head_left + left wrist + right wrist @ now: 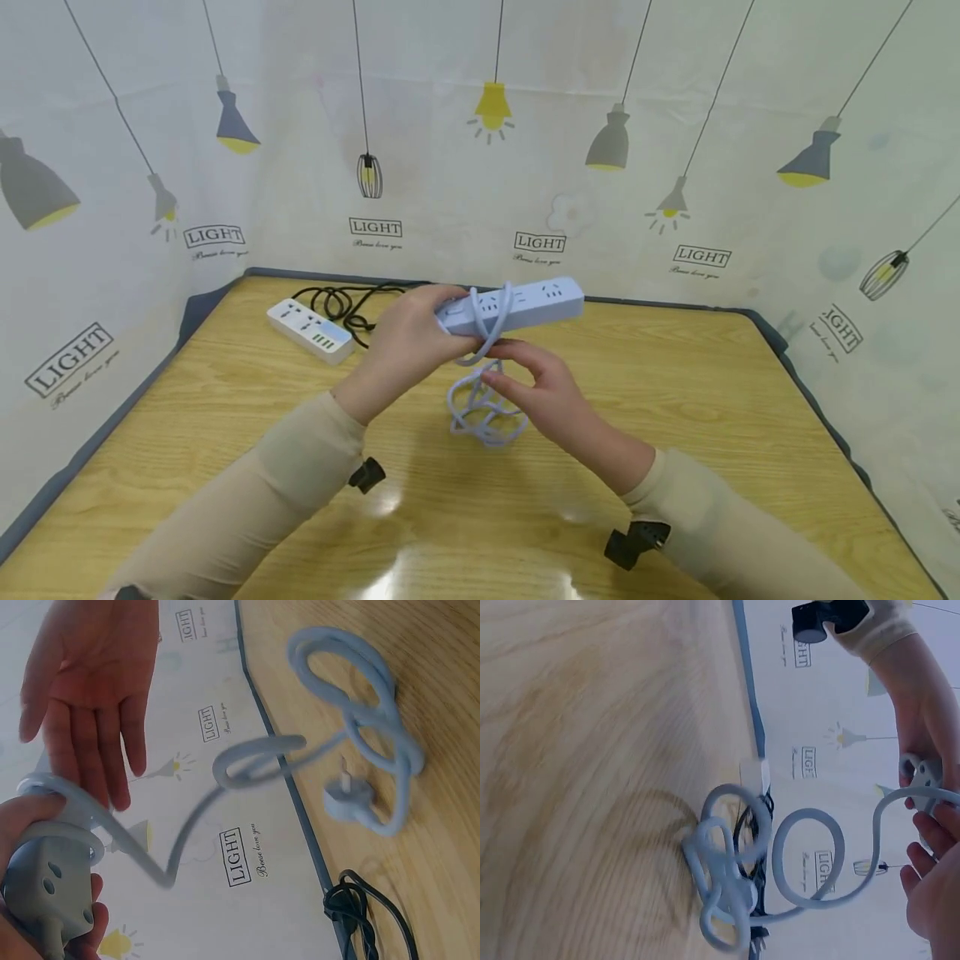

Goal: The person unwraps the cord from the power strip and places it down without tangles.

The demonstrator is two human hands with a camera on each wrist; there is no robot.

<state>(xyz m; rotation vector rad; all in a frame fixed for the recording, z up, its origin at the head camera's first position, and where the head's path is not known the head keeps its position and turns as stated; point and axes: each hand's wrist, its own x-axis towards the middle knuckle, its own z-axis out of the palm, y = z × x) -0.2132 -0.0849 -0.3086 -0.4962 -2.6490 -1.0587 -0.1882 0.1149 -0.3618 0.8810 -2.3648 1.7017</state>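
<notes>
My left hand (pixel 408 337) grips one end of a white power strip (pixel 543 302), held up above the table. A white cord (pixel 488 333) loops around the strip close to that hand. Just below it is my right hand (pixel 551 396); in the left wrist view its fingers (pixel 111 754) are extended, palm showing, close by the looped cord. Whether those fingertips touch the cord or strip is hard to tell. The cord's lower part hangs in a loose tangle (pixel 724 862). A white plug (pixel 349 799) shows beside the tangle in the left wrist view.
A second white power strip (pixel 309 329) with green USB ports lies at the back left of the wooden table (pixel 675 400). Its black cord (pixel 341 304) is coiled behind it. A patterned curtain (pixel 450 183) surrounds the table's back and sides.
</notes>
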